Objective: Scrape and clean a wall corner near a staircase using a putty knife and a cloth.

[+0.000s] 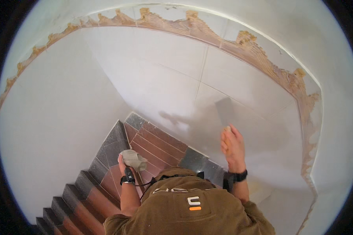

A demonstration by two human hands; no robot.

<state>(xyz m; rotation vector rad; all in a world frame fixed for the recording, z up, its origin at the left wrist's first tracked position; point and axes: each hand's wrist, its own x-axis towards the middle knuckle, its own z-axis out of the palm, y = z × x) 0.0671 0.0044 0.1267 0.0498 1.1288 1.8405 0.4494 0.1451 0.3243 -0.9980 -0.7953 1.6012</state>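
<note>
The person stands on a staircase, close to a white tiled wall [243, 74] on the right. The right hand [232, 145] is raised against the tiles, its fingers [228, 129] curled around something small and pale; I cannot tell what it is, and it blurs as if in motion. The left hand [123, 162] hangs lower, near the body, fingers closed on a crumpled grey cloth [134, 158] above the brown steps [153, 143].

The footing worries me most. The stairs drop away to the near left, and with both hands full there is nothing to catch a rail with; a hard push on the wall could tip the weight backward. The cloth is loosely bunched and could slip and fall down the steps. The ragged brown band [262, 51] of torn edging higher on the wall could shed crumbs onto the treads.
</note>
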